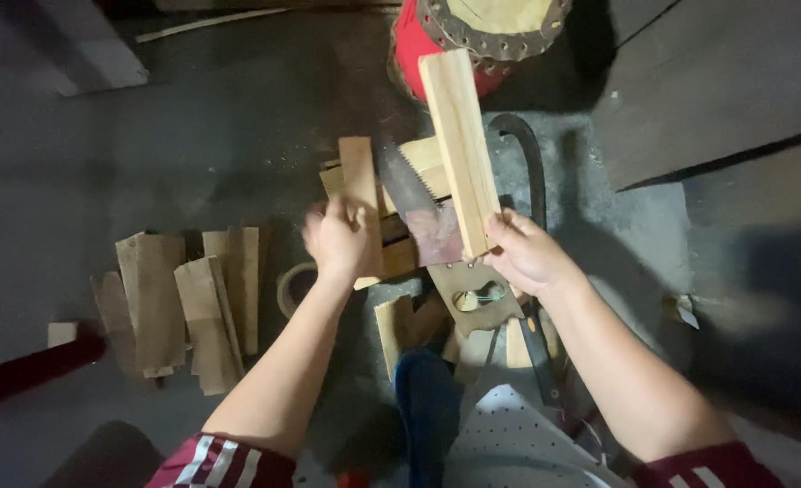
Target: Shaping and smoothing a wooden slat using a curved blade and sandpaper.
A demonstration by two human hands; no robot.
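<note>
Nearest the camera: striped sleeves, a dotted white cloth (509, 447) and a blue-clad leg (427, 407) over the grey floor (238, 136).

Just beyond: right hand (525, 255) clamped on the lower end of a pale wooden board (459, 149), held up off the floor and tilted away. Left hand (335, 242) blurred, closed around the lower part of a shorter wood piece (360, 194), well apart from the right hand.

Between the hands, lying on a heap of offcuts: a hand saw (436, 244), rusty blade pointing away, teeth bare, handle toward the body. Dark curved metal bar (531, 163) alongside on the right.

Further left on the floor: a spread of scrap planks (179, 307) and a roll of tape (294, 287). A red bar (30, 370) at the left edge.

Farthest: a red drum-like stool with a tan laced top (486, 36).

Risks, judged from this: knuckles close to exposed saw teeth, so a slip of either hand could mean a cut; long board gripped only at one end, likely to swing or drop onto the heap; loose offcuts underneath apt to shift; dim light hiding edges and splinters.
</note>
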